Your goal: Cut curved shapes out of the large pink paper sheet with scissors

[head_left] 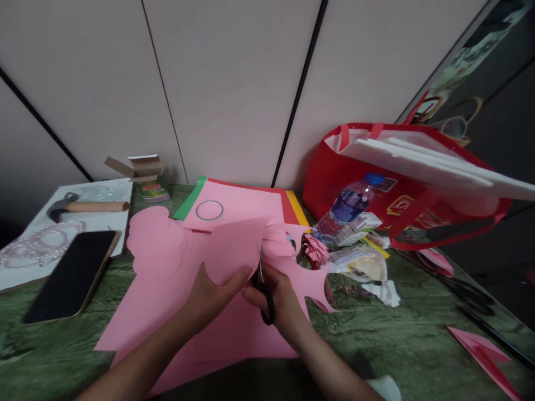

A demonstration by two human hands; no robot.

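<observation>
My left hand [215, 295] grips a piece of pink paper [236, 245] by its near edge, thumb on the side facing me. In my right hand [278, 295] is a pair of scissors [264, 292] with black handles, the blades pointing away from me at the paper's right edge. How far the blades are apart I cannot tell. Under both hands lie large pink sheets [234, 340], cut with curved gaps on the right. Rounded pink cut-outs [152, 239] are stacked at the left, and more pink pieces [278, 245] lie just beyond the scissors.
Left are a phone [75, 273], a hammer [87, 206], beads [45, 242] and an opened small box [152, 186]. Coloured sheets [251, 203] bearing a ring [209, 210] lie at the back. A bottle [345, 209], a red bag [326, 172] and a pink paper flower [316, 250] stand right.
</observation>
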